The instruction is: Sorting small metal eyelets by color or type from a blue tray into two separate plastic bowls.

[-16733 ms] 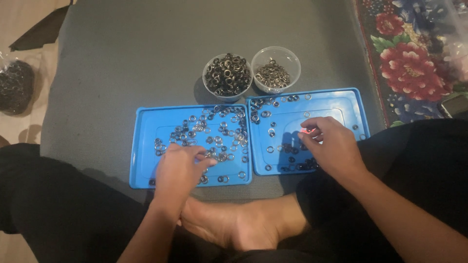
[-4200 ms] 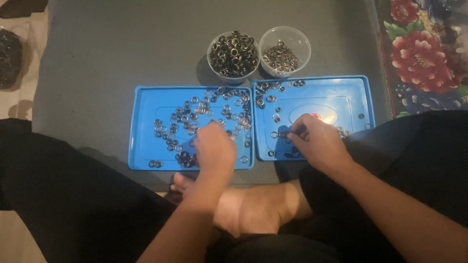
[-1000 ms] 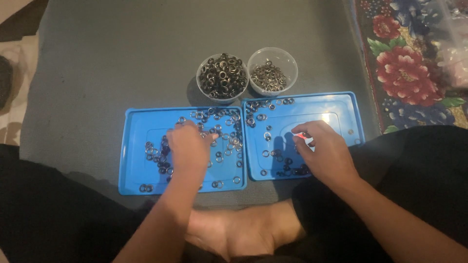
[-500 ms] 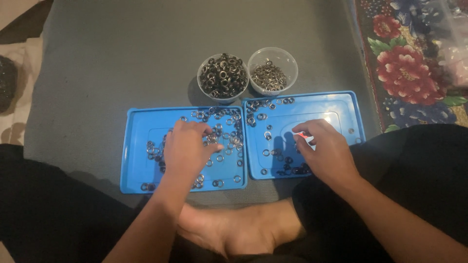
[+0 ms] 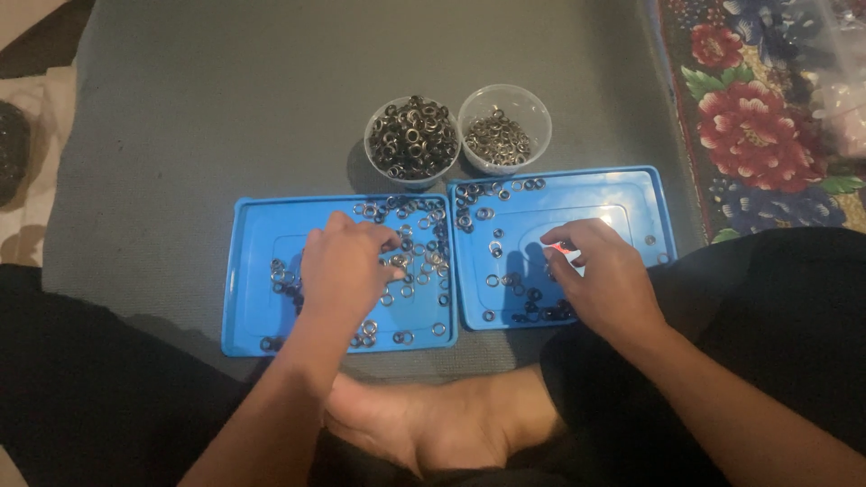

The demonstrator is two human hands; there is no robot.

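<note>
My left hand [image 5: 347, 269] lies palm down over the left blue tray [image 5: 248, 271]. Its bent fingertips rest among several loose metal rings [image 5: 424, 261]; whether one is pinched is hidden. My right hand [image 5: 603, 275] hovers over the right blue tray [image 5: 631, 194], thumb and fingers pinched on a small red-and-white piece [image 5: 559, 245]. Darker rings [image 5: 532, 307] lie under that hand near the tray's front edge. Behind the trays stand two clear cups, one of large dark rings [image 5: 412, 137] and one of smaller silvery rings [image 5: 503, 140].
Both trays and cups sit on a grey mat [image 5: 225, 108]. A floral rug [image 5: 767, 135] lies to the right, with a clear plastic bag [image 5: 843, 90] on it. A dark bag [image 5: 11, 149] sits at the far left. My bare feet [image 5: 442, 424] are folded just before the trays.
My left hand has crept slightly toward the middle of the left tray, fingers curling onto the rings. My right hand has kept its pinch in the same spot.
</note>
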